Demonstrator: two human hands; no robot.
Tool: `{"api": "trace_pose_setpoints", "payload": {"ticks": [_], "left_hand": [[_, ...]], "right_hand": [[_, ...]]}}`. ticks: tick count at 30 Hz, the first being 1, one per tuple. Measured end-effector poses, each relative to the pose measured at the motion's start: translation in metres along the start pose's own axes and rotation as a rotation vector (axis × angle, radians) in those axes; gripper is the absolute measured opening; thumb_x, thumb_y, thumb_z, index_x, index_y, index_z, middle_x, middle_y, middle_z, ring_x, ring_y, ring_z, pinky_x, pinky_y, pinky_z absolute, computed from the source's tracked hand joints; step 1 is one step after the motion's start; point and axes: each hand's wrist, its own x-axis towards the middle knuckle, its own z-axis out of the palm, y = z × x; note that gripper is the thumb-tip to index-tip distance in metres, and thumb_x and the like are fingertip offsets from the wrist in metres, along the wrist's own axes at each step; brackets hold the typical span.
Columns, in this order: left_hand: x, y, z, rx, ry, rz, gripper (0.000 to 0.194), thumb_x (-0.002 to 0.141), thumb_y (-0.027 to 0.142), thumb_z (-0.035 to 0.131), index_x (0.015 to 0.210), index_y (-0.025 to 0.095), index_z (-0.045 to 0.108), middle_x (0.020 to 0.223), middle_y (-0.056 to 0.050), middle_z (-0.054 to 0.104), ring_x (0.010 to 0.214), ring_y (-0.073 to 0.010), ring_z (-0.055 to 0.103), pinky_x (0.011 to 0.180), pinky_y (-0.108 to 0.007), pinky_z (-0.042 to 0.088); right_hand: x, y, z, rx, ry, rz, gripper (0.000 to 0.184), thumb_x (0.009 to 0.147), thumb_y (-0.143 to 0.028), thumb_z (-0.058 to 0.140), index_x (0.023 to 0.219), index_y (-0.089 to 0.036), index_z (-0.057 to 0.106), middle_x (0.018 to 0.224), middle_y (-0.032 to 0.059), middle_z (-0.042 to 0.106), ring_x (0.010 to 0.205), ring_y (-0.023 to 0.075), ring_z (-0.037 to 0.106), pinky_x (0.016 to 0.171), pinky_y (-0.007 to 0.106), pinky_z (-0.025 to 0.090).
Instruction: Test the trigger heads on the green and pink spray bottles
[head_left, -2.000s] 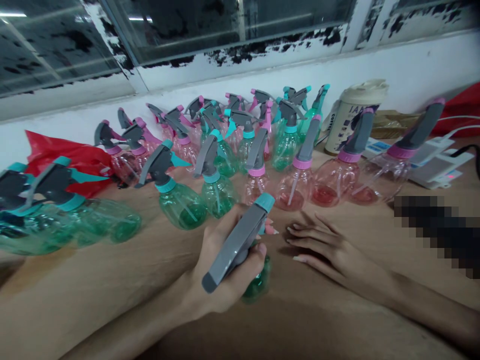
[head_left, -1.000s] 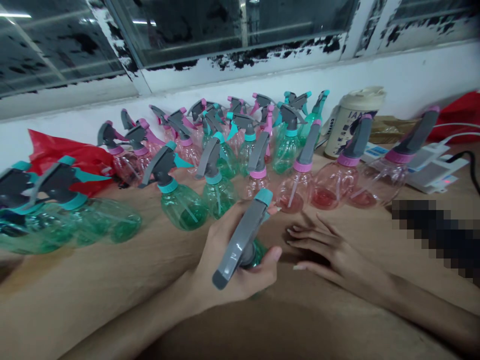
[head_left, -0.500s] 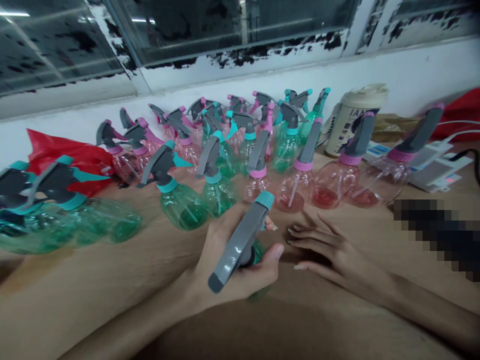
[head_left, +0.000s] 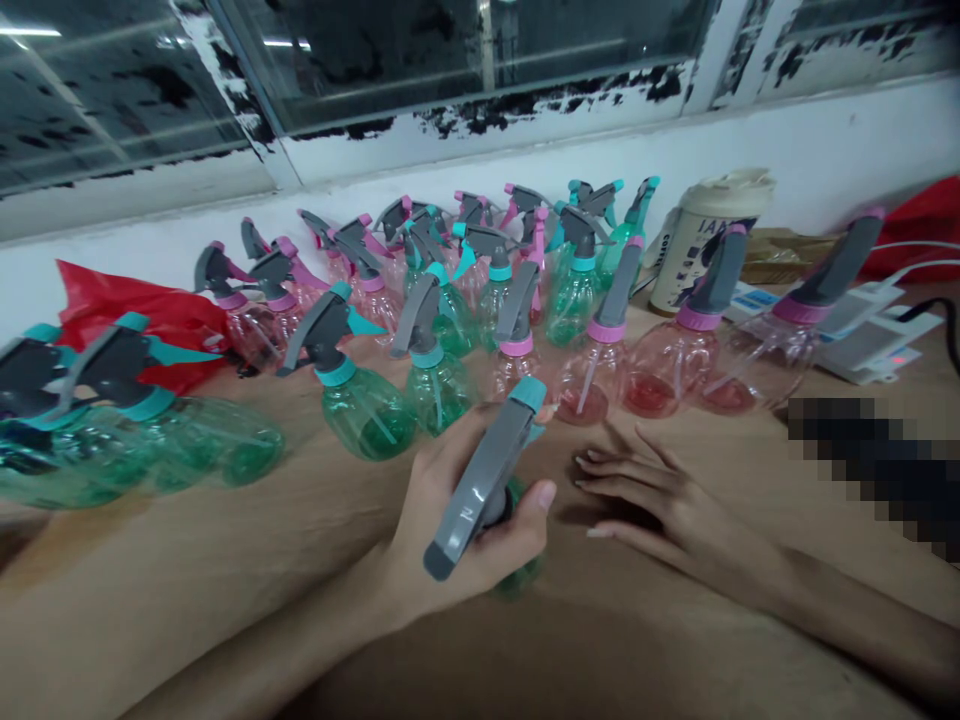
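My left hand (head_left: 457, 510) is wrapped round the neck of a green spray bottle (head_left: 487, 480), just under its grey head with a turquoise nozzle. Its forefinger reaches forward beside the nozzle, and a bit of the turquoise trigger shows below. The hand and head hide most of the bottle's body. My right hand (head_left: 667, 500) rests on the wooden table (head_left: 337, 610) with its fingers spread, holding nothing. In front of the hands stand a green bottle (head_left: 367, 412) with a turquoise collar and a pink bottle (head_left: 589, 375) with some liquid inside.
Several more green and pink spray bottles crowd toward the wall. Other green bottles (head_left: 180, 440) stand at the left by a red plastic bag (head_left: 135, 300). At the back right are a white cup (head_left: 705, 245) and a white power strip (head_left: 874, 340) with cables.
My left forefinger has stretched forward, and the trigger now shows beneath the nozzle. The sprayer head has turned slightly. My right hand has stayed where it was.
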Motion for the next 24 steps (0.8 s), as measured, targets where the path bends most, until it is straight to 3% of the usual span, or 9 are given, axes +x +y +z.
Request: {"api": "trace_pose_setpoints", "payload": {"ticks": [6, 11, 20, 24], "left_hand": [[-0.0027, -0.0023, 0.0069, 0.097, 0.047, 0.004, 0.041, 0.072, 0.016, 0.058, 0.112, 0.024, 0.051, 0.089, -0.004, 0.062, 0.076, -0.0206, 0.062, 0.071, -0.035, 0.055], [-0.0057, -0.0072, 0.0093, 0.107, -0.003, -0.007, 0.052, 0.074, 0.013, 0.058, 0.122, 0.029, 0.044, 0.094, -0.001, 0.061, 0.075, -0.0179, 0.062, 0.072, -0.035, 0.055], [-0.0013, -0.0006, 0.0008, 0.023, -0.004, 0.018, 0.023, 0.077, 0.015, 0.054, 0.098, 0.023, 0.048, 0.087, -0.001, 0.060, 0.073, -0.0154, 0.062, 0.063, -0.028, 0.054], [-0.0030, 0.0013, 0.0000, 0.037, -0.025, -0.056, 0.018, 0.079, 0.019, 0.052, 0.096, 0.025, 0.052, 0.086, -0.001, 0.063, 0.079, -0.0182, 0.064, 0.066, -0.031, 0.054]], "right_hand": [[0.0002, -0.0009, 0.0018, 0.055, -0.017, 0.017, 0.029, 0.088, -0.032, 0.053, 0.116, -0.026, 0.059, 0.118, 0.0047, 0.064, 0.116, 0.0214, 0.054, 0.106, 0.051, 0.030], [-0.0001, -0.0019, 0.0020, 0.055, -0.018, 0.017, 0.029, 0.088, -0.032, 0.053, 0.116, -0.025, 0.059, 0.118, 0.0050, 0.064, 0.116, 0.0216, 0.054, 0.106, 0.051, 0.030], [0.0003, -0.0038, -0.0007, 0.035, -0.059, 0.040, 0.038, 0.090, -0.037, 0.050, 0.124, -0.023, 0.052, 0.122, 0.0056, 0.062, 0.118, 0.0209, 0.052, 0.108, 0.051, 0.028], [-0.0003, -0.0032, -0.0005, 0.040, -0.055, 0.042, 0.039, 0.089, -0.037, 0.051, 0.125, -0.023, 0.051, 0.121, 0.0054, 0.062, 0.118, 0.0215, 0.052, 0.108, 0.052, 0.027]]}}
